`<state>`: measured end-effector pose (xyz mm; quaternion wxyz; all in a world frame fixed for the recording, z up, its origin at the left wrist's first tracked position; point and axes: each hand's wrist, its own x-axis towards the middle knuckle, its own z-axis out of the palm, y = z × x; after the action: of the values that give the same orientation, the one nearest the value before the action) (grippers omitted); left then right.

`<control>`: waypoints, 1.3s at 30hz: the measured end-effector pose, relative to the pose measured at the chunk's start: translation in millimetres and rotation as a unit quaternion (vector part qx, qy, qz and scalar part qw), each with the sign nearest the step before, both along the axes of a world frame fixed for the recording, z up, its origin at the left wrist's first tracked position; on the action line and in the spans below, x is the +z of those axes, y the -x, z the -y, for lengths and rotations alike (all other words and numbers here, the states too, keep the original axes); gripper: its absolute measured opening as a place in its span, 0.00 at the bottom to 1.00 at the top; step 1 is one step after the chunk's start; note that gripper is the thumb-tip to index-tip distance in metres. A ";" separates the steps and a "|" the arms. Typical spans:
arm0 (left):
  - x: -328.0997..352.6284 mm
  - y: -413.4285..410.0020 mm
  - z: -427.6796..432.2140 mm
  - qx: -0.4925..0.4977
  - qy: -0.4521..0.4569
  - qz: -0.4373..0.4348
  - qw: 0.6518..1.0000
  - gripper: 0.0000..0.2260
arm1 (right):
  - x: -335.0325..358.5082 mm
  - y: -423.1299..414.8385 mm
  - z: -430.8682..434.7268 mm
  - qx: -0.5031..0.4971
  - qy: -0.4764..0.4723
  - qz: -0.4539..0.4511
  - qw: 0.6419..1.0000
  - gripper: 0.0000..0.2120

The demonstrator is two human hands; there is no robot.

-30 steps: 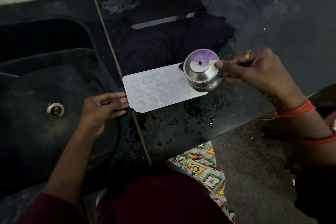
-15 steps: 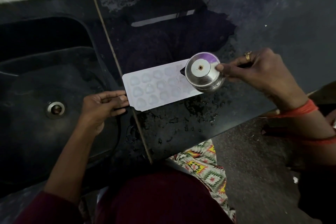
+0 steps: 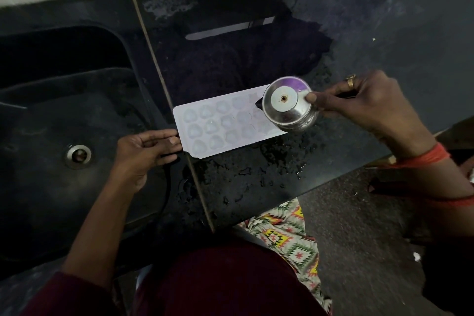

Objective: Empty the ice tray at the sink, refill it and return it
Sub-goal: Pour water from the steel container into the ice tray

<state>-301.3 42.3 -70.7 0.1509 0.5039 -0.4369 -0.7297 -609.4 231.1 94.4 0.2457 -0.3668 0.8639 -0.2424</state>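
The ice tray [image 3: 223, 123], long axis rising rightward mid-frame, is pinched by the left hand [image 3: 143, 151], a steel pot [image 3: 287, 108] gripped by the right hand [image 3: 369, 108].

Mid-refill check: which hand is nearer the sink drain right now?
Left. The left hand is over the sink, just right of the drain, holding one end of the ice tray. The right hand is farther off, above the counter, gripping a steel pot over the tray's other end.
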 end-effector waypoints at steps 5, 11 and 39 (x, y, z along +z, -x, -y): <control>0.3 -0.1 -1.3 -0.001 0.003 0.002 1.000 0.08 | 0.8 1.8 -1.4 0.003 -0.001 0.000 1.000 0.15; 1.8 0.4 -3.4 -0.002 0.008 0.000 1.000 0.07 | 0.9 2.9 -2.7 0.005 -0.006 -0.009 1.000 0.15; 1.4 -0.4 -6.4 -0.004 0.008 0.006 1.000 0.07 | -1.9 -2.1 -19.5 -0.001 0.017 0.058 0.998 0.13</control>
<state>-300.9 48.7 -69.3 0.1487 0.5055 -0.4456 -0.7238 -607.3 250.6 92.4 0.2883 -0.3552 0.8446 -0.2783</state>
